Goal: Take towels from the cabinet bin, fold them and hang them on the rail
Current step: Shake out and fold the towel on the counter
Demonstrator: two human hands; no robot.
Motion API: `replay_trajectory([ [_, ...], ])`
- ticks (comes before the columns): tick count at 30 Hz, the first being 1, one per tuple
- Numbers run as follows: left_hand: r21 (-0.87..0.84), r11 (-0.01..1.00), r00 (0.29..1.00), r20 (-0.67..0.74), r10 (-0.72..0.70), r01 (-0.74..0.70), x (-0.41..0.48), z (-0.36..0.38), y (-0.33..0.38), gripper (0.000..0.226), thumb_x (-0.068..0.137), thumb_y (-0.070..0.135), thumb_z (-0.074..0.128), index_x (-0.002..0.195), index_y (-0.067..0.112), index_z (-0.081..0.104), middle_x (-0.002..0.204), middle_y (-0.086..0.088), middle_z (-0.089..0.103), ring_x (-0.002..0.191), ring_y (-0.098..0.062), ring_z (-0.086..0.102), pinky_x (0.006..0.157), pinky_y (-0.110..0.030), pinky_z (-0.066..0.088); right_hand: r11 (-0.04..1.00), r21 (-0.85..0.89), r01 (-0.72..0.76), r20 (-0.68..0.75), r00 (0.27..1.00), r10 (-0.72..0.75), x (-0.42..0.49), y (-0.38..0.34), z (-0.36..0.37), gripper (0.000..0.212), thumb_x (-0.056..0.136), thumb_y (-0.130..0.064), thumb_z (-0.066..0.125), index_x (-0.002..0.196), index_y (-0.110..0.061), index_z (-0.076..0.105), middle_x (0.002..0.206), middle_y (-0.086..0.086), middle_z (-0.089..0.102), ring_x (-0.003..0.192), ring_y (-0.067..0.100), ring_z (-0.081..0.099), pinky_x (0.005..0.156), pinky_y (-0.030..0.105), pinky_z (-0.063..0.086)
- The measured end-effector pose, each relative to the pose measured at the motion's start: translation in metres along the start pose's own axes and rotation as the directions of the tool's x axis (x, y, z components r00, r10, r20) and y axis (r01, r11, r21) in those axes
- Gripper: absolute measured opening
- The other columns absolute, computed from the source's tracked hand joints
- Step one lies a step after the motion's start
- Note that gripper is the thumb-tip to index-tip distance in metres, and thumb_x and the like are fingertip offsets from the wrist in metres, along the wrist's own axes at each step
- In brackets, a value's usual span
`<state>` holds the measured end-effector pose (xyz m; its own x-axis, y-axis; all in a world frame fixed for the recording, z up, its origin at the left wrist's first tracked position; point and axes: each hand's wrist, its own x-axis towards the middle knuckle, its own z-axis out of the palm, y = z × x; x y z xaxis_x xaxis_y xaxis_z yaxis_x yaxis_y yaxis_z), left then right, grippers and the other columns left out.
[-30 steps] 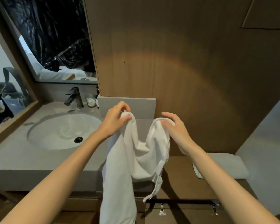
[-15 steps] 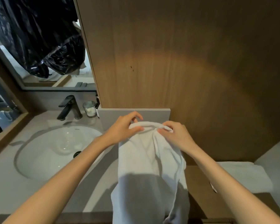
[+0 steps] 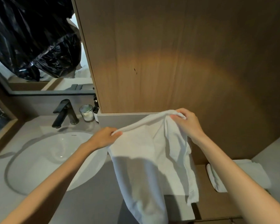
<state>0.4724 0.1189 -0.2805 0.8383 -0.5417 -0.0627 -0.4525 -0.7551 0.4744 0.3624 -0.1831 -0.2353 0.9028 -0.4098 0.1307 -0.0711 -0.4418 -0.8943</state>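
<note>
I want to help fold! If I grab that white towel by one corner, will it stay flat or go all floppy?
Probably floppy. The white towel sags and wrinkles between the left hand and the right hand, and its lower part hangs limp. It looks fairly light, since fingers pinching the top edge hold it up. One corner alone would likely let it droop and bunch.

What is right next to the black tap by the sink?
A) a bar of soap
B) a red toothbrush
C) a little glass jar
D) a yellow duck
C: a small glass jar stands on the counter just right of the black tap, behind the sink; no toothbrush, duck or soap bar shows there.
</note>
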Motion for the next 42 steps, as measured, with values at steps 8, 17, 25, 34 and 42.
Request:
replay_trajectory([
  [8,-0.732,0.62,0.929,0.049,-0.367,0.284,-0.01,0.005,-0.012,0.032,0.1,0.015,0.049,0.069,0.01,0.047,0.043,0.008,0.043,0.036,-0.005,0.04,0.036,-0.016,0.028,0.995,-0.09,-0.049,0.016,0.999,0.05,-0.009,0.011,0.045,0.013,0.095,-0.024,0.059,0.099,-0.012,0.059,0.093,-0.001,0.06,0.09,0.017,0.057,0.077,0.028,0.045],
  [17,-0.584,0.807,0.952,0.288,0.106,0.088,-0.045,0.076,-0.013,0.066,0.086,0.008,0.058,0.147,0.016,0.035,0.143,0.007,0.044,0.132,-0.01,0.042,0.1,-0.013,0.035,0.979,0.045,-0.199,0.218,0.958,0.185,-0.093,0.026,0.114,0.018,0.1,-0.029,0.051,0.099,-0.011,0.05,0.084,0.0,0.056,0.074,0.01,0.052,0.062,0.014,0.04],
  [25,0.026,0.996,0.974,0.215,0.078,-0.086,-0.052,0.12,-0.073,0.065,0.091,0.006,0.042,0.145,0.039,0.029,0.155,-0.002,0.031,0.128,-0.037,0.04,0.1,-0.046,0.041,0.963,-0.242,-0.12,0.364,0.908,0.205,-0.126,0.071,0.164,0.022,0.102,-0.033,0.043,0.115,-0.016,0.041,0.097,0.002,0.062,0.086,0.014,0.061,0.085,0.034,0.051],
  [34,0.106,0.974,0.978,0.044,-0.205,0.2,-0.033,0.113,-0.074,0.027,0.097,0.032,0.047,0.115,0.014,0.056,0.118,-0.01,0.056,0.112,-0.031,0.045,0.086,-0.036,0.035,0.934,-0.238,-0.267,0.428,0.834,0.348,-0.11,0.082,0.163,0.024,0.102,-0.036,0.039,0.113,-0.014,0.04,0.105,0.009,0.059,0.093,0.024,0.059,0.085,0.039,0.053],
  [42,-0.357,0.933,0.993,-0.079,-0.086,0.052,-0.075,0.057,-0.025,0.02,0.092,0.032,0.062,0.077,0.024,0.053,0.069,0.01,0.059,0.071,-0.006,0.06,0.057,-0.008,0.039,0.939,-0.025,-0.344,0.155,0.926,0.343,-0.129,0.082,0.158,0.018,0.092,-0.023,0.062,0.09,-0.006,0.058,0.084,0.008,0.063,0.08,0.027,0.062,0.071,0.04,0.054],
])
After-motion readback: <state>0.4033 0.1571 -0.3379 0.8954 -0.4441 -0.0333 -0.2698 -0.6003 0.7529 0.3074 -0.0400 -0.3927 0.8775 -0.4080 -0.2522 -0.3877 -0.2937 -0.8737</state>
